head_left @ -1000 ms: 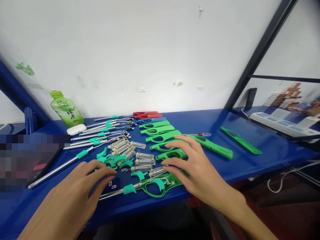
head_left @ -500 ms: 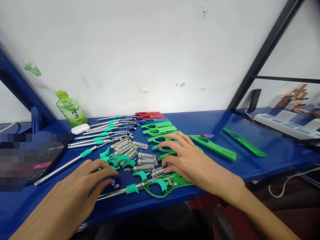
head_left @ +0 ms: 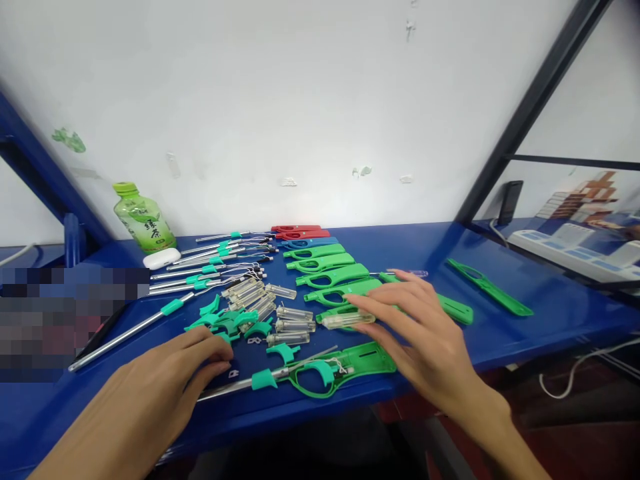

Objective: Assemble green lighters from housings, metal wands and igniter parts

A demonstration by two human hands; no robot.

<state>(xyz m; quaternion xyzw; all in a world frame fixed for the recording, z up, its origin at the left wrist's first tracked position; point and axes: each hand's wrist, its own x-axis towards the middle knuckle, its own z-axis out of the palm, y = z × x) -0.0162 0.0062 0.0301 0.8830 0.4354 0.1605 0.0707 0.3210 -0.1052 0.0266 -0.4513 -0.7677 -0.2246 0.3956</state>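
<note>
My right hand (head_left: 425,327) pinches a clear plastic fuel tank (head_left: 343,321) between thumb and fingers, lifted over the row of green lighter shells (head_left: 336,276). Below it lies an open green lighter shell half (head_left: 375,357) with a teal trigger (head_left: 324,369), white wires and a metal tube (head_left: 233,387) laid into it. My left hand (head_left: 173,367) is down at the table with thumb and fingertips closed together; whatever they hold is hidden. Beside these fingertips is a small pale clip (head_left: 233,374). Loose teal triggers (head_left: 235,322) and more clear tanks (head_left: 291,327) lie between my hands.
Metal tubes with wires (head_left: 200,270) lie at left, near a green tea bottle (head_left: 145,217), a white case (head_left: 161,259) and a partly blurred phone (head_left: 107,327). Red shells (head_left: 303,234) lie at the back, a screwdriver (head_left: 417,273) and a green shell half (head_left: 490,287) at right.
My right hand has picked up a clear tank from the table and moved it up and right. My left fingertips have closed together, and one small clip beside them is no longer visible.
</note>
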